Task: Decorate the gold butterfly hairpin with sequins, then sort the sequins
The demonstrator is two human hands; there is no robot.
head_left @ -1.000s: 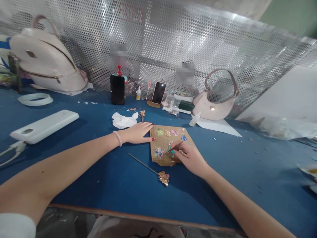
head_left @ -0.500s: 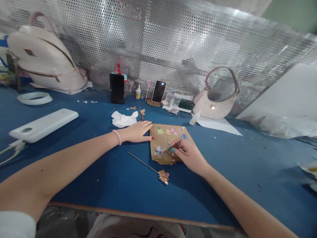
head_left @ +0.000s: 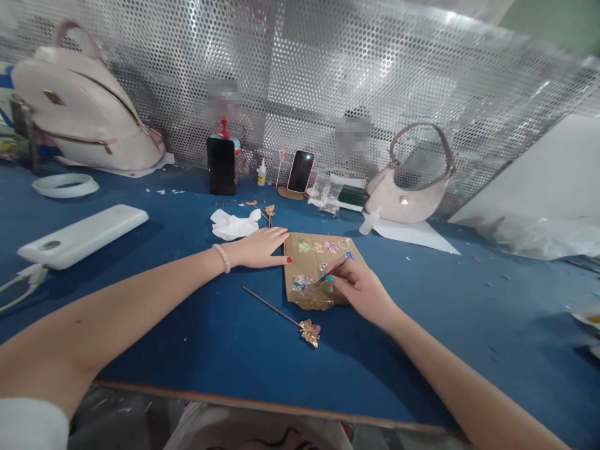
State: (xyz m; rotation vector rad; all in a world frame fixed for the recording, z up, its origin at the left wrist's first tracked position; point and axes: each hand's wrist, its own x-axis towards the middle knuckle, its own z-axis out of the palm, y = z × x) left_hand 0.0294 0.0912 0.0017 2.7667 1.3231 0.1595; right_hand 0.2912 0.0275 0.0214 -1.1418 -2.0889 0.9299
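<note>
My left hand (head_left: 265,247) lies flat with its fingers spread, thumb and fingertips at the left edge of a brown cardboard piece (head_left: 295,256). Between the fingers of my right hand (head_left: 356,281) is a pair of tweezers (head_left: 329,273), its tips pointing down by a pile of multicoloured rhinestones (head_left: 300,284). Other small piles lie further up the cardboard: green stones (head_left: 304,246), pale ones and pink ones (head_left: 330,247), with blue ones partly behind my right hand. In front of the cardboard rests a hair stick (head_left: 276,309) with a gold flower-like head.
Behind my left hand are a crumpled white tissue (head_left: 235,224) and another gold ornament (head_left: 270,211). Two phones (head_left: 222,165), small glue bottles (head_left: 369,222) and a pink handbag (head_left: 407,197) stand along the perforated metal screen. A white power bank (head_left: 87,236) lies at left.
My right hand has shifted slightly right, and the tweezer tips have drawn a little away from the multicoloured pile. My left hand stays in place.
</note>
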